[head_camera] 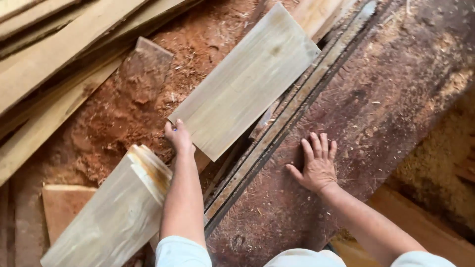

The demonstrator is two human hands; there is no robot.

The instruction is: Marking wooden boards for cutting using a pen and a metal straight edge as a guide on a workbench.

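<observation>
A broad, dark, rough-grained surface (391,99) is running diagonally across the right side, dusted with pale wood chips, and a long metal rail (292,111) with a dark slot is lying along its left edge. Left of the rail, reddish sawdust (118,113) is covering the ground in a coarse, fibrous layer. A pale, smooth, rectangular board (247,81) is lying slanted over the sawdust, its near corner being gripped by the left hand (179,137), whose fingers are curling around the board's edge. A stack of lighter planks (114,212) is sitting just beside that forearm. The right hand (316,165) is resting flat on the dark surface, fingers spread, holding nothing.
</observation>
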